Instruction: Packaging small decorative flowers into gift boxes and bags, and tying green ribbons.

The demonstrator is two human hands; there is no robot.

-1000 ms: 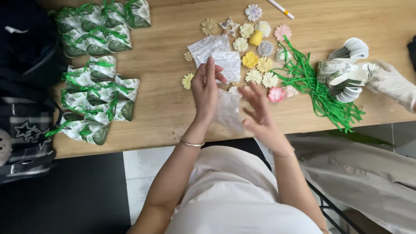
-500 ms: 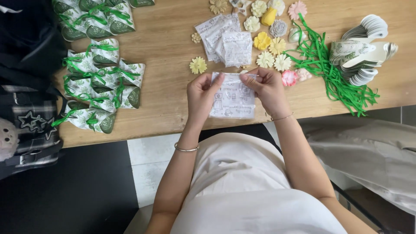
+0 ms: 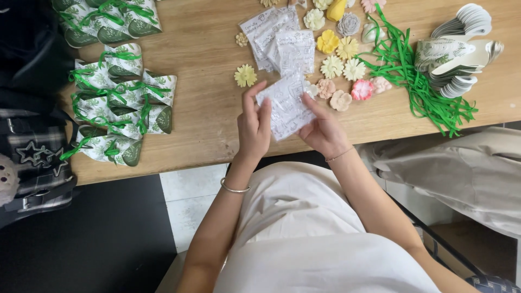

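Note:
Both my hands hold a small clear printed plastic bag (image 3: pixel 286 107) above the front edge of the wooden table (image 3: pixel 206 114). My left hand (image 3: pixel 253 126) pinches its left side with fingers raised. My right hand (image 3: pixel 322 129) grips it from below on the right. Just beyond lie more printed bags (image 3: pixel 282 40) in a small pile, and several flower-shaped soaps (image 3: pixel 341 57) in yellow, cream, pink and grey. One pale yellow flower (image 3: pixel 245 75) sits alone to the left.
Finished green-leaf pouches tied with green ribbon (image 3: pixel 116 92) cover the table's left side. Loose green ribbons (image 3: pixel 420 89) and a stack of flat leaf-print cards (image 3: pixel 458 57) lie at the right. A dark bag (image 3: pixel 32 135) sits at the left edge. Another person's beige clothing (image 3: pixel 467 173) is at right.
The bag was stretched flat between both hands; now it is tilted and my right hand holds it from beneath. The view has shifted slightly. The other person's gloved hand has left the view.

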